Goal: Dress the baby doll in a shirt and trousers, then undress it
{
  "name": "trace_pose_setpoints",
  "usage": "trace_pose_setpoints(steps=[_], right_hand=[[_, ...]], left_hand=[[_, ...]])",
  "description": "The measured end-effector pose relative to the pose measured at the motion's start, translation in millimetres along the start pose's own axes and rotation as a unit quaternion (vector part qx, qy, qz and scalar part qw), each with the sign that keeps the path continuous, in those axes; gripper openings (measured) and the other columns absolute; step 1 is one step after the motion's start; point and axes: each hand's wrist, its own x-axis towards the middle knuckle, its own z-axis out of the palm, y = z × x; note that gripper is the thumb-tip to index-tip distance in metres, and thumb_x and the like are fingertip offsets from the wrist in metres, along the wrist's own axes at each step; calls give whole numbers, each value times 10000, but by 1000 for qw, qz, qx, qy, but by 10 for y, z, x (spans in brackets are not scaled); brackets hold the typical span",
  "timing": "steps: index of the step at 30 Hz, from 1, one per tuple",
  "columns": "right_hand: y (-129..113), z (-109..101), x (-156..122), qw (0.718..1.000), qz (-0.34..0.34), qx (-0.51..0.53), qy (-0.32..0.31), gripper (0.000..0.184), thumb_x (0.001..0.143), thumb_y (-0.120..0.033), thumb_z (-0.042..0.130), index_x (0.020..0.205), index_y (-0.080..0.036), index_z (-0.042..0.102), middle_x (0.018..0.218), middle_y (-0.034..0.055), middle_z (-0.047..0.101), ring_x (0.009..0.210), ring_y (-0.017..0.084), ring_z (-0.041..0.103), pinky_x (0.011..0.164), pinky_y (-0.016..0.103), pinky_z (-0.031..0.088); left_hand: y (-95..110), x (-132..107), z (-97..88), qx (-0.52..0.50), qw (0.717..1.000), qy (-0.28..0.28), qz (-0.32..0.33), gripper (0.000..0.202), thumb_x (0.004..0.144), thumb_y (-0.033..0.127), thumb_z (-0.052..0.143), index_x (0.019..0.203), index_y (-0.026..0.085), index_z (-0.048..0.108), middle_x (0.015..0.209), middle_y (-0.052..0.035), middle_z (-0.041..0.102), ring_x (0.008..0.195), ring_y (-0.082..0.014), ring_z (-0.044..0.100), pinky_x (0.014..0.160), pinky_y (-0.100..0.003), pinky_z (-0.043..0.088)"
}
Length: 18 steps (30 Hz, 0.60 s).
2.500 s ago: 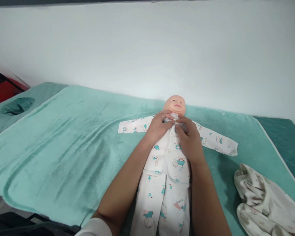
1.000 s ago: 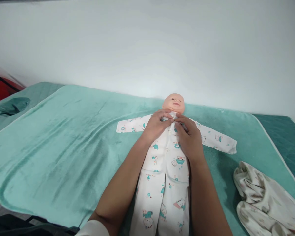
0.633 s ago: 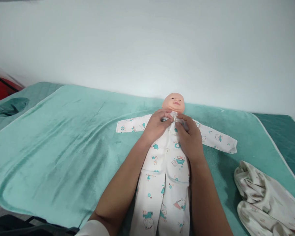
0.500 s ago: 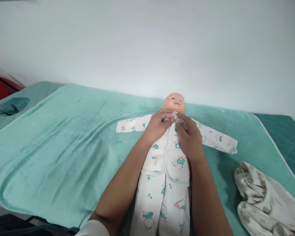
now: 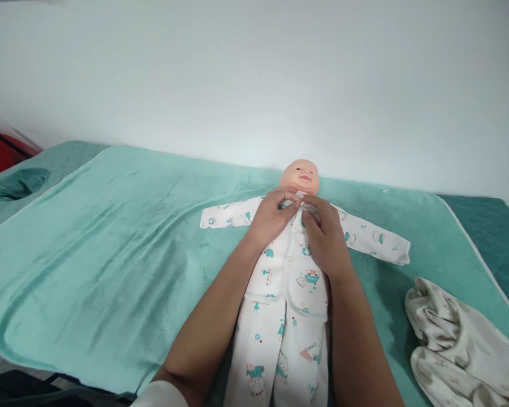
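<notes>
A baby doll (image 5: 300, 174) lies on its back on a teal blanket (image 5: 110, 237), head toward the wall. It wears a white printed sleepsuit (image 5: 288, 305) with teal cartoon figures, sleeves spread out to both sides. My left hand (image 5: 271, 217) and my right hand (image 5: 326, 234) meet at the suit's collar just under the doll's chin. Both hands have their fingers curled and pinched on the fabric edges of the neck opening. My forearms lie along the doll's body and hide parts of the suit.
A crumpled cream garment (image 5: 453, 345) with a faint print lies on the blanket at the lower right. A white wall (image 5: 254, 85) rises right behind the bed. A red and black object (image 5: 0, 155) shows at the far left edge.
Both hands stay at the collar with only small finger shifts. The view has drifted slightly; the doll and garments have not moved.
</notes>
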Motion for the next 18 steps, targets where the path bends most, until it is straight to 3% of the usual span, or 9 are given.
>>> trace_pose_setpoints(steps=[5,12,18], right_hand=[[-15,8,-9,999,25,22,25,195,934,-279,511,1107,-256,596,1237,63,640,1194,246,529,1038,461,417],[47,-12,-2,997,40,62,28,168,919,-298,555,1071,-251,608,1307,57,626,1208,242,551,1022,444,438],[50,-122,15,995,-70,50,-47,403,941,-199,486,1320,-303,576,1400,26,583,1367,215,449,1163,473,363]], left_hand=[[49,4,-4,33,999,-1,-14,93,885,258,633,828,223,699,1243,-39,688,1230,-213,603,1112,-387,408],[89,-71,-33,6,1000,20,-24,68,890,241,612,858,214,665,1236,-42,690,1210,-202,618,1097,-373,430],[153,-212,-72,46,999,1,9,103,904,234,602,840,219,681,1322,-49,644,1306,-204,560,1170,-392,364]])
